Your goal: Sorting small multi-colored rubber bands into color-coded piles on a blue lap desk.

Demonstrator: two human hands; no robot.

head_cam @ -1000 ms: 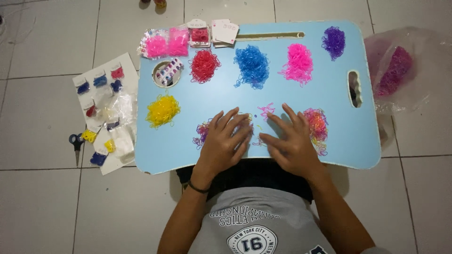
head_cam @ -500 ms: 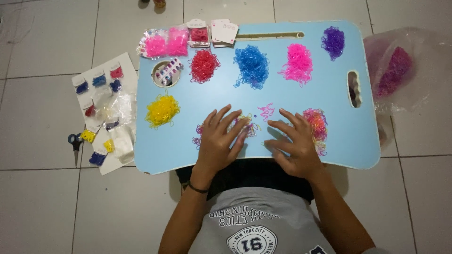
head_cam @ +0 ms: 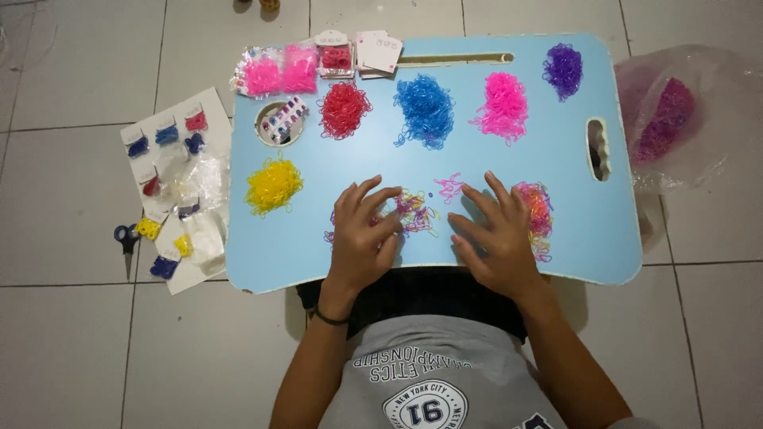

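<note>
Head-worn view, straight down, near

Floor (head_cam: 71, 342): large pale grey-white tiles w/ thin dark grout lines, slightly glossy, soft even light, no hard shadows. Light blue lap table (head_cam: 350, 163) w/ rounded corners sits in the middle; long slot along its top edge, round cup hole near top left, handle cutout at right side. No walls or windows in view. Small blue-handled scissors (head_cam: 126, 241) lie on tiles left of table. Crumpled clear plastic bag (head_cam: 699, 87) on floor at right.
</note>
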